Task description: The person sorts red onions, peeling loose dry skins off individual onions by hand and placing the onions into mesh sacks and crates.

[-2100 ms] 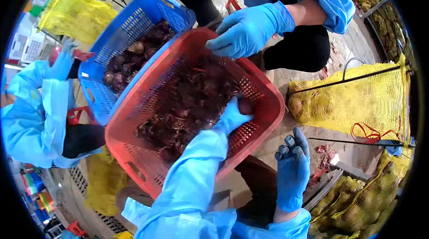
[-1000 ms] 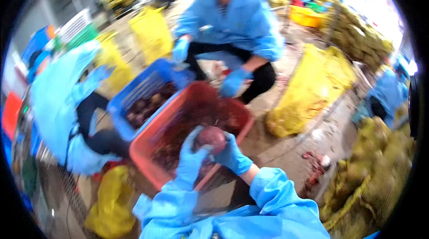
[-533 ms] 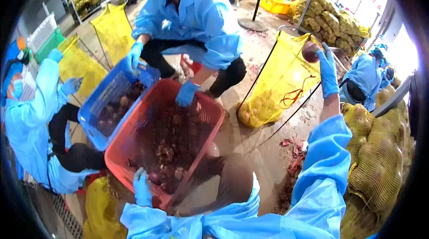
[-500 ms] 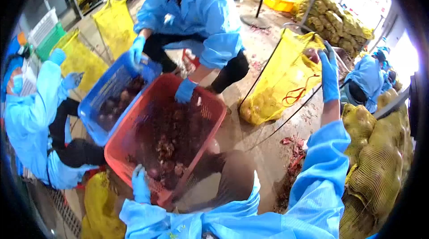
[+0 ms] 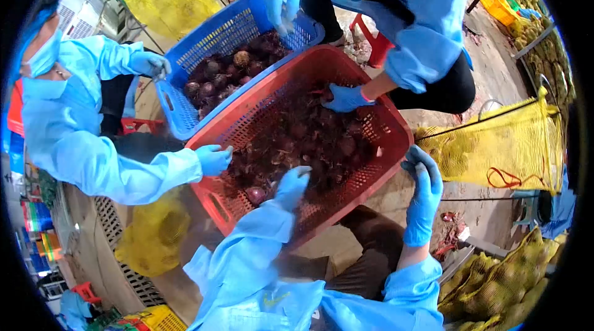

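My left hand [image 5: 292, 189], in a blue glove, reaches over the near side of the red basket [image 5: 396, 122], just above dark red onions [image 5: 255, 194] and loose skins. Its fingers are stretched out and slightly blurred, with nothing visible in them. Near the basket's right corner, my gloved right hand [image 5: 424, 193] is raised with bent fingers apart, holding nothing. A co-worker's gloved hand [image 5: 348, 98] is in the onions at the far side. Another person's hand [image 5: 214, 159] is at the left rim.
Behind the red basket stands a blue basket [image 5: 176, 105] with more onions. A yellow net bag [image 5: 495, 139] hangs on a frame at right. Filled net sacks [image 5: 501, 281] lie at lower right. A yellow sack [image 5: 151, 235] sits at left, and a red stool [image 5: 374, 40] stands behind.
My view has swung down toward the baskets. My right hand has come back from the net bag's mouth to the basket's right side. My left hand has moved farther over the onions.
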The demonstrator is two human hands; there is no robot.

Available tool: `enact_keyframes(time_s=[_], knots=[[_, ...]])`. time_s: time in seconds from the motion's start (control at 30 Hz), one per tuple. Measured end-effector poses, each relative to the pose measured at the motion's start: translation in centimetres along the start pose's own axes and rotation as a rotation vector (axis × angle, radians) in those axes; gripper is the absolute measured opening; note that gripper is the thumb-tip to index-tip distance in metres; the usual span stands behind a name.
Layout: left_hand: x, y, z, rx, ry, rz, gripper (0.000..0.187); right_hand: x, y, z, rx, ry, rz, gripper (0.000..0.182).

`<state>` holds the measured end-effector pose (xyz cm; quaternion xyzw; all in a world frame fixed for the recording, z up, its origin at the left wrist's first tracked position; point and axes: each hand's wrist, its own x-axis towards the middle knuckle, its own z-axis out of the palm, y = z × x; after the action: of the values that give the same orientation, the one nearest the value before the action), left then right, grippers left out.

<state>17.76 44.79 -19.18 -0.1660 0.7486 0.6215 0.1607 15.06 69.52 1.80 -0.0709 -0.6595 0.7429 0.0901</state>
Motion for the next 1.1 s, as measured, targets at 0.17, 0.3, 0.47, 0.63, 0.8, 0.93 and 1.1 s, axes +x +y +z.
enact_keyframes(time_s=[0.17, 0.3, 0.47, 0.63, 0.8, 0.93, 1.1], knots=[[8.7, 2.3, 9.2, 0.667, -0.023, 0.138, 0.062, -0.7, -0.6, 0.3, -0.172, 0.086, -0.006, 0.027], [11.8, 4.1, 12.7, 0.812, -0.08, -0.041, 0.074, -1.1, -1.1, 1.3, -0.252, 0.028, 0.036, 0.024], [11.2, 3.0, 11.1, 0.425, -0.022, -0.072, 0.072, -1.2, -1.5, 1.4, -0.281, -0.003, 0.096, 0.024], [2.5, 6.2, 3.7, -0.831, -0.324, 0.124, 0.023, -1.4, -1.1, 0.7, -0.209, -0.047, 0.068, 0.026], [-5.8, 9.6, -0.4, -1.241, -0.433, -0.1, 0.068, -1.7, 1.2, 2.3, -0.359, -0.384, 0.03, 0.038], [-9.4, 11.6, -0.8, -1.244, -0.37, -0.12, 0.071, -3.3, 2.4, 4.8, -0.081, -0.704, 0.212, 0.053], [-9.9, 8.6, -0.6, -1.244, -0.376, 0.028, 0.061, -3.9, 3.8, 6.4, -0.051, -0.707, 0.18, 0.055]])
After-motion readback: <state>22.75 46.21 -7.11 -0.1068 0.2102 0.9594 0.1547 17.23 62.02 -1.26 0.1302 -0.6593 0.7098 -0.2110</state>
